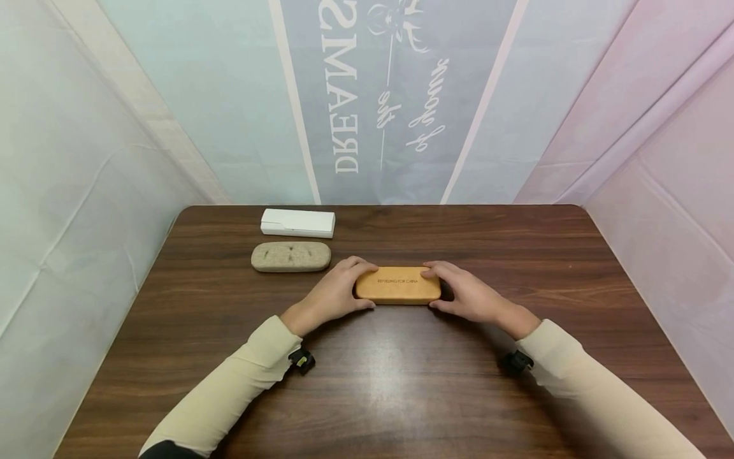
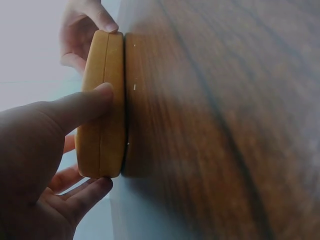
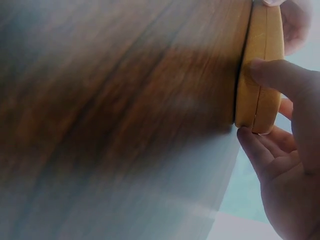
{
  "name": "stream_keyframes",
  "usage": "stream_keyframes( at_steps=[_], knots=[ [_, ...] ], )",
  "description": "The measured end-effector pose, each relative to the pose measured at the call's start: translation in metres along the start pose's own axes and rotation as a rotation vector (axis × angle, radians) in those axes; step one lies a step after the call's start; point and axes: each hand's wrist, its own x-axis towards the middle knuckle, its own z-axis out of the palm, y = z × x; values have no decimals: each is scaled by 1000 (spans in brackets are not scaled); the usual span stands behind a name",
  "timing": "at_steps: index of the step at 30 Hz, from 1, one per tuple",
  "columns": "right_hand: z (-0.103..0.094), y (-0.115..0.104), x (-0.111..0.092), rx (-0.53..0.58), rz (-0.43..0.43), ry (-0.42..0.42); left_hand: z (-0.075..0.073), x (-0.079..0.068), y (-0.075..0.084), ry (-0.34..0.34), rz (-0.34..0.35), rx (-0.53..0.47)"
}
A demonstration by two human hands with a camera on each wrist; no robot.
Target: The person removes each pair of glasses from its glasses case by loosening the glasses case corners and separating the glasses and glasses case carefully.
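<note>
A tan glasses case with dark lettering on its lid lies on the table in the head view, its long side facing me. At its left end my left hand grips it, thumb on the near side and fingers around the end and far side. My right hand holds the opposite end in a similar way. Both wrist views show the seam of the case running along its side, closed. In the right wrist view, the thumb presses the near face of the case.
Behind my left hand, a beige fabric case with small dark marks lies on the table. Beyond it is a white case near the far edge. Pale printed curtains surround the dark wooden table on three sides.
</note>
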Motion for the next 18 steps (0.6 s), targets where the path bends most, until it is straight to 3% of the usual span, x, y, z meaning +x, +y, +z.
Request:
stream_keyframes(
  at_steps=[9,18],
  knots=[
    [-1,0,2,27,18,-5,2,0,-2,-21,-15,-18],
    [-4,-5,6,-7,43,-70,1,-2,-3,-67,-17,-32]
  ],
)
